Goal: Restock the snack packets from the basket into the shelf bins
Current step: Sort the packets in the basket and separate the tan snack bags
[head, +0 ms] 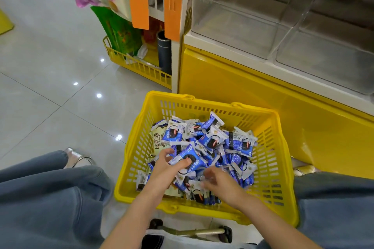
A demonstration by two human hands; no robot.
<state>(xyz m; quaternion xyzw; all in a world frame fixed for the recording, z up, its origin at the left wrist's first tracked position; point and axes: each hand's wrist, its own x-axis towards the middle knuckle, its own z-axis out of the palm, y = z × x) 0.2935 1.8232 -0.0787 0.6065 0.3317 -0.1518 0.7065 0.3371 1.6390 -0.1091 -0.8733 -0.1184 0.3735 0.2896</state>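
A person in blue jeans bends over a yellow plastic basket (212, 105) on the tiled floor (50, 87) of a shop, both bare hands down among the snack packets (210, 139) heaped inside it. The packets are small, glossy pillow packs in blue and white, each showing a dark round biscuit ringed in white. They lie jumbled at all angles across the basket's bottom. A few cream-coloured packets (158, 143) with dark lettering sit along the pile's left edge. The left hand (166, 166) has its grip clamped on one blue packet (189, 156) at the top of the heap, thumb pressed across its face. The right hand (220, 182) is blurred, low in the pile just beside it, and whether its grip is apart or together cannot be told. Behind the basket, clear shelf bins (242, 26) stand on a yellow shelf base (232, 87)
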